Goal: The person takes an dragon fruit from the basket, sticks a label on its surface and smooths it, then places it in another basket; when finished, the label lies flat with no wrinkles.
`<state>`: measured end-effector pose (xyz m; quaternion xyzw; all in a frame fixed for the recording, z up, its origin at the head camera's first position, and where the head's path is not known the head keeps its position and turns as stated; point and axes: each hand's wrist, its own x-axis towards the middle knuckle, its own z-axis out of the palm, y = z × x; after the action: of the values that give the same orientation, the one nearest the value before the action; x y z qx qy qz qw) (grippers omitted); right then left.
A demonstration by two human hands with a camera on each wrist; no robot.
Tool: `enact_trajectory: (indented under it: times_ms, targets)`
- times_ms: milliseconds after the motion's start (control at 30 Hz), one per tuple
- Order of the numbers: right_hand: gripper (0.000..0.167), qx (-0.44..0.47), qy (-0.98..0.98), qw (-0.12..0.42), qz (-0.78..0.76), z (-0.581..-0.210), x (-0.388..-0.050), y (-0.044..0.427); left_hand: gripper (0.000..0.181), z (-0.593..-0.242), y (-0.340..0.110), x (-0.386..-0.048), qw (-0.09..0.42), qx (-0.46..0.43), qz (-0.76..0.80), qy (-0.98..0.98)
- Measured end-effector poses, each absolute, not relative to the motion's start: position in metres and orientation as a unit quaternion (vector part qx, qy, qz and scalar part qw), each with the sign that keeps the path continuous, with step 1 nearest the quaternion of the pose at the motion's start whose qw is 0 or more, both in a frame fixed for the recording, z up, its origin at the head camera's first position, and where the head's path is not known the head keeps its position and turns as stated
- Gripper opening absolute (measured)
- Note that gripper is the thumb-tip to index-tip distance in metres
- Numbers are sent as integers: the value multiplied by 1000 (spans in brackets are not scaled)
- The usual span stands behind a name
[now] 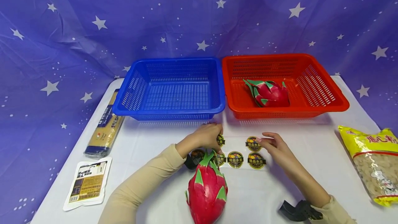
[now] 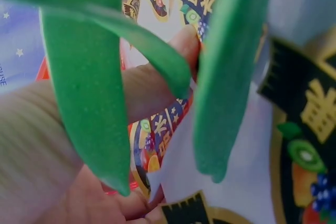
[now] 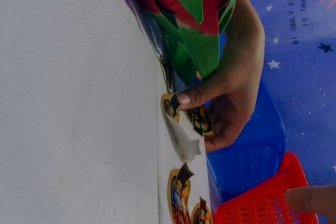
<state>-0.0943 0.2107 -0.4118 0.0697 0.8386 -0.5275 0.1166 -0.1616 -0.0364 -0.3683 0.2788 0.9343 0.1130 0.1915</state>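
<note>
A clear sheet of round black-and-gold fruit stickers [image 1: 235, 160] lies on the table. My left hand [image 1: 209, 136] is over its left end, thumb and fingertips apart. In the right wrist view, that thumb touches a sticker beside a lifted white flap [image 3: 182, 141]. My right hand [image 1: 276, 148] is at the right end, fingertips touching the edge of the upper sticker [image 1: 253, 143]. A dragon fruit [image 1: 207, 193] lies in front of the sheet; its green leaves [image 2: 86, 82] partly hide the left hand in the left wrist view.
Behind the sheet stand a blue basket [image 1: 169, 116] and a red basket [image 1: 280, 114] with another dragon fruit [image 1: 273, 94] in it. A spaghetti pack [image 1: 104, 127] and a white pouch [image 1: 88, 182] lie left. On the right is a yellow bag [image 1: 374, 168].
</note>
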Motion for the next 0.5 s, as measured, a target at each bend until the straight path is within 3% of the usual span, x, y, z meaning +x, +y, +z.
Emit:
enact_trajectory:
  times_ms: [300, 500]
  targets:
    - [62, 72, 847, 118, -513, -381, -85, 198, 52, -370, -38, -161, 187, 280, 121, 934]
    - [57, 75, 859, 106, -496, -379, -85, 197, 47, -371, -38, -162, 185, 285, 122, 933]
